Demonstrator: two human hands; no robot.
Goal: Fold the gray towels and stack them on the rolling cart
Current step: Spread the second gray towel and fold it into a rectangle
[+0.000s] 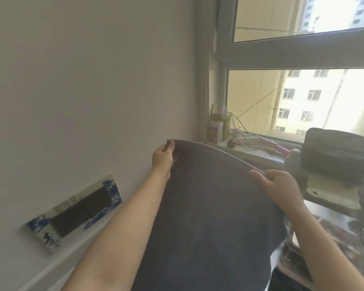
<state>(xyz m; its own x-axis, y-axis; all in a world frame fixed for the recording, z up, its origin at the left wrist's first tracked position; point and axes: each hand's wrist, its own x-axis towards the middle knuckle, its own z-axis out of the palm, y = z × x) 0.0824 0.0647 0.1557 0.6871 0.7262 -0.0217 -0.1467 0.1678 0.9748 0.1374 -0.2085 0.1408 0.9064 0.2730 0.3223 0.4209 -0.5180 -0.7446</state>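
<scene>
1. Presently held: one dark gray terry-cloth towel [208, 206], spread upright in the air in front of the person, its top hem arching from upper left down to the right. Its lower part runs out of the bottom of the view.

2. Left hand [163, 157]: thumb and fingers pinch the top left corner of the towel; arm stretched forward toward the plain pale wall [93, 80].

3. Right hand [282, 189]: fingers curled over the top hem at the right corner, gripping it, lower than the left.

4. Handling, as a judgement:
   - soft and limp; it hangs by its own weight and will not keep a shape unsupported.
   - light enough for a pinch at each corner, though the cloth looks thick and will make a bulky fold.
   - napped surface, so unlikely to slip from the fingers.
   - not fragile; pulling it taut does no harm.

5. Where to take hold, as a judgement: the two top corners, as now, keep the hem straight; bringing corner to corner would give the first fold. A grip at mid-hem would let the sides droop.

6. Rolling cart: not identifiable in this view.

7. Also present:
   - window [303, 91] with dark frame, apartment blocks beyond.
   - windowsill [259, 153] carrying small cartons, a bottle and cables.
   - black rounded zip case [336, 152] at right.
   - blue-and-white patterned rectangular plaque [76, 211] low against the wall.
</scene>
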